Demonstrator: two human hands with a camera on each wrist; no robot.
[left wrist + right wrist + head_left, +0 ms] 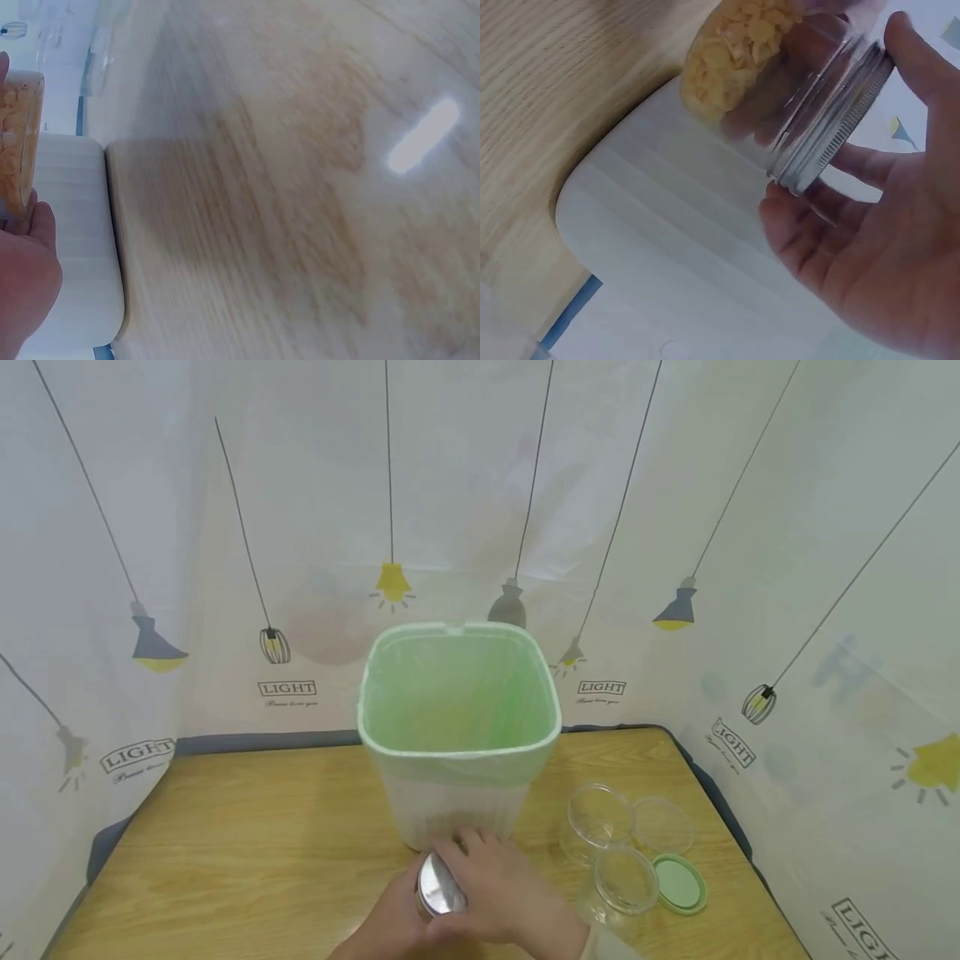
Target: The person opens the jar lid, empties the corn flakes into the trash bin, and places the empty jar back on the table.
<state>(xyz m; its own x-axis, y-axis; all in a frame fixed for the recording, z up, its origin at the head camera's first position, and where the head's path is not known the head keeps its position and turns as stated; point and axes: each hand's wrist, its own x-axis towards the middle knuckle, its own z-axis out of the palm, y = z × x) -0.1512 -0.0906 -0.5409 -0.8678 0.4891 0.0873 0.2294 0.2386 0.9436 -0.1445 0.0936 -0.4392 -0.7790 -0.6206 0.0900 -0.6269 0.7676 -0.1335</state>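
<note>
A clear jar (731, 71) partly filled with pale yellow flakes is tilted in front of the bin. My left hand (386, 914) holds the jar's body, and some of its fingers show through the plastic in the right wrist view. Around the rim of the ridged silver lid (840, 120) curl the thumb and fingers of my right hand (498, 885). The lid sits on the jar's mouth; its shiny top (441, 885) faces up in the head view. In the left wrist view only part of the flake-filled jar (19, 142) shows at the left edge.
A tall white bin (457, 806) with a pale green lining stands just beyond my hands. To the right are two open clear jars (600, 842) (626, 881), a clear lid (663, 825) and a green lid (680, 883). Printed fabric walls surround the wooden table (247, 852).
</note>
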